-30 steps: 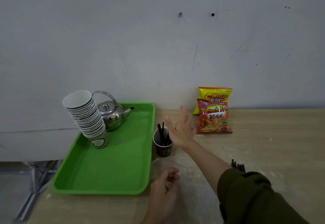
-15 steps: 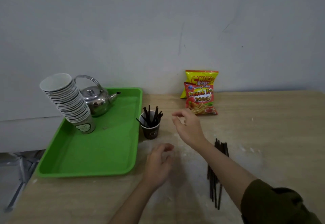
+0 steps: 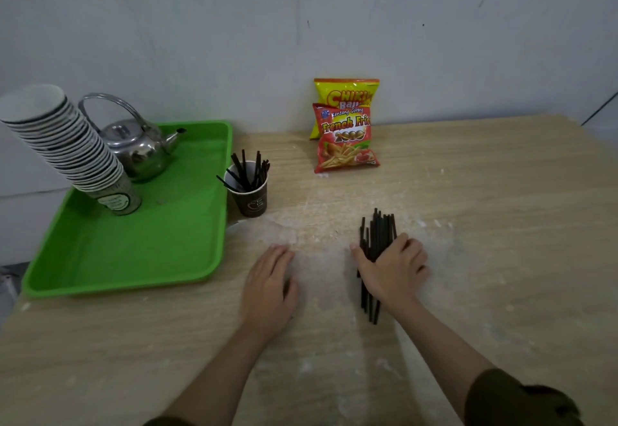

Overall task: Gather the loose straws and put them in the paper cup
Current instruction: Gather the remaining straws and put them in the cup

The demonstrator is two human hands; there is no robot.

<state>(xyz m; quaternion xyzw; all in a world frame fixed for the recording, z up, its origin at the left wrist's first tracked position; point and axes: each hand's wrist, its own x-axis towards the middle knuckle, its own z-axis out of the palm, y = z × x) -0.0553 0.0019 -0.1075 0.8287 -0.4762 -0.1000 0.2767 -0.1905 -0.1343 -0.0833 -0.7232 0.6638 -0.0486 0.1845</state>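
A second ago the right hand (image 3: pixel 393 267) hung open beside the paper cup (image 3: pixel 250 196), just above the straws standing in it; half a second ago it was in the air between the cup and the loose straws (image 3: pixel 378 235). Now it is down on that bundle on the desk (image 3: pixel 485 225), fingers curled over it. The left hand (image 3: pixel 269 287), loosely curled before, now lies flat, palm down.
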